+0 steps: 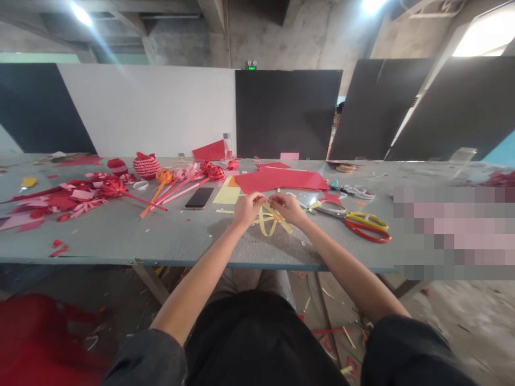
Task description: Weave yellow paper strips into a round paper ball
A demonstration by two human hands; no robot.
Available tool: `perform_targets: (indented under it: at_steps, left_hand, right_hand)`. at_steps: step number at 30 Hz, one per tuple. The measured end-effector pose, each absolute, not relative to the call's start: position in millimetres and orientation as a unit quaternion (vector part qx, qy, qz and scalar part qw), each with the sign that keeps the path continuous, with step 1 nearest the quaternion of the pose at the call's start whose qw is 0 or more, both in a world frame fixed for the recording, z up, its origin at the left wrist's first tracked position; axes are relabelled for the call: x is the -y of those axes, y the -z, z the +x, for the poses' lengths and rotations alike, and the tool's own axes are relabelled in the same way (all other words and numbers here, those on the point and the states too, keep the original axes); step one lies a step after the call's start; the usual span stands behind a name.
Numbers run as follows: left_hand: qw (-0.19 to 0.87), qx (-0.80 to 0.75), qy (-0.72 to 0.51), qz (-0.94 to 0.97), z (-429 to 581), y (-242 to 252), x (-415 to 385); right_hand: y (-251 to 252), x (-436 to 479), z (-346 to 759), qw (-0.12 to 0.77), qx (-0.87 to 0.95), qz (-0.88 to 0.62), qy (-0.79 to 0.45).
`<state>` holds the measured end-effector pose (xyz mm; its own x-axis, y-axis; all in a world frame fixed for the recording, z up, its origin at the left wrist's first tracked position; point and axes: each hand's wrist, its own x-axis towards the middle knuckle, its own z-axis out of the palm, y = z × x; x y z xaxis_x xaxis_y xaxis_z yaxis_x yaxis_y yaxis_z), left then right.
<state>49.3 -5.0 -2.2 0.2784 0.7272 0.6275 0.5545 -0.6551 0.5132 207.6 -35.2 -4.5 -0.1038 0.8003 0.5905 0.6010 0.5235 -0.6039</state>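
Head view had our left hand (246, 210) and right hand (288, 208) both pinching yellow strips (284, 221), near middle, left of the red scissors (345, 217); gentle tension probably worked best, fewer creases.

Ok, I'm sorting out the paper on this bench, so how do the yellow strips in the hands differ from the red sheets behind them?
The yellow strips are narrow; the red sheets are broad. The strips curve into loops, while the sheets lie mostly flat. The left hand and right hand hold the strips; neither touches the sheets. Both look like paper.
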Motion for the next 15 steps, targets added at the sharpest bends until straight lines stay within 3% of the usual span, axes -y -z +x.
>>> perform_targets:
  at_steps: [7, 15]
  left_hand:
    - [0.086, -0.386, -0.478, 0.784, 48.8, 0.0, 4.5]
    - [-0.021, -0.393, -0.386, 0.834, 49.8, 2.3, 10.1]
  right_hand:
    - [8.3, 31.3, 209.7, 0.497, 0.709, -0.484, -0.125]
    - [8.8, 34.0, 209.8, 0.464, 0.732, -0.494, -0.068]
